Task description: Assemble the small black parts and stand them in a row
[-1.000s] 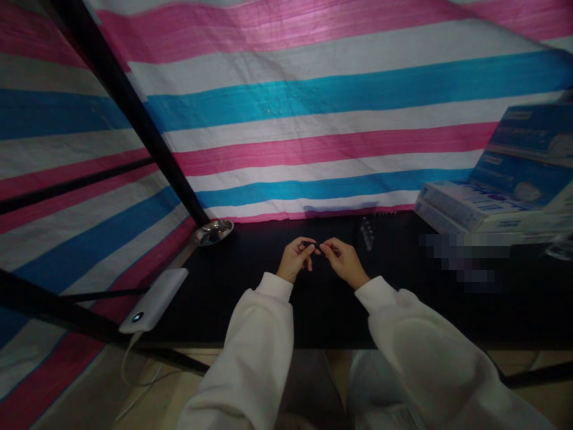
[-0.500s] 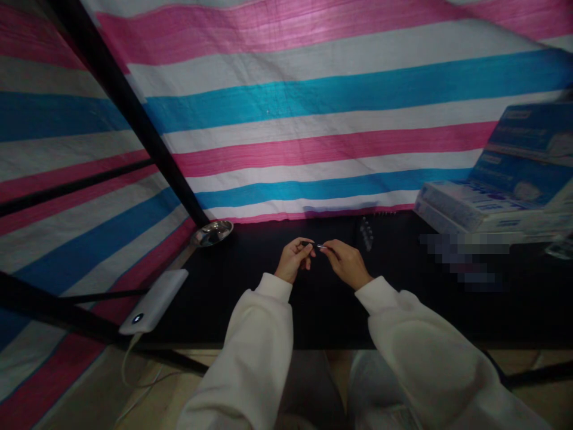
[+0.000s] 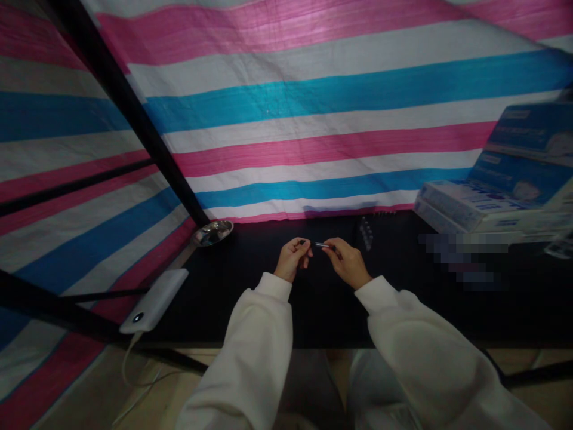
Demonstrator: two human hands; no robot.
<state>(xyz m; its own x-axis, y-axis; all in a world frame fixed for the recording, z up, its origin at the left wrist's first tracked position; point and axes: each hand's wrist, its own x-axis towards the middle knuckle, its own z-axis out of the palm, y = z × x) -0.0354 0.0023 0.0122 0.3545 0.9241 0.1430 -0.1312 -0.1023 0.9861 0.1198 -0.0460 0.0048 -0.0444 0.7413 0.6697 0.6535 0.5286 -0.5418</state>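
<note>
Over the black table [image 3: 250, 280], my two hands face each other and pinch small, slim, pen-like pieces. Between the thumb and fingers of my left hand [image 3: 290, 260] is a short black piece [image 3: 305, 242], its tip pointing right. My right hand [image 3: 348, 263] grips a thin rod with a silvery end [image 3: 320, 244], which points left toward the black piece. A narrow gap seems to lie between the two ends. The fingers cover much of both pieces, so their exact kind is unclear. Just beyond my right hand lies a row of small clear plastic pieces [image 3: 366, 233].
A shiny metal bowl [image 3: 212, 234] sits at the table's back left corner. A white power bank [image 3: 154, 301] with a cable lies at the left edge. Blue and white boxes [image 3: 483, 206] are stacked at right. Black frame poles [image 3: 129, 113] and striped sheeting [image 3: 313, 143] enclose the table.
My right hand has shifted slightly right, and more of the silvery end shows. The pieces looked joined or touching before; now they appear slightly apart. My left hand is almost still.
</note>
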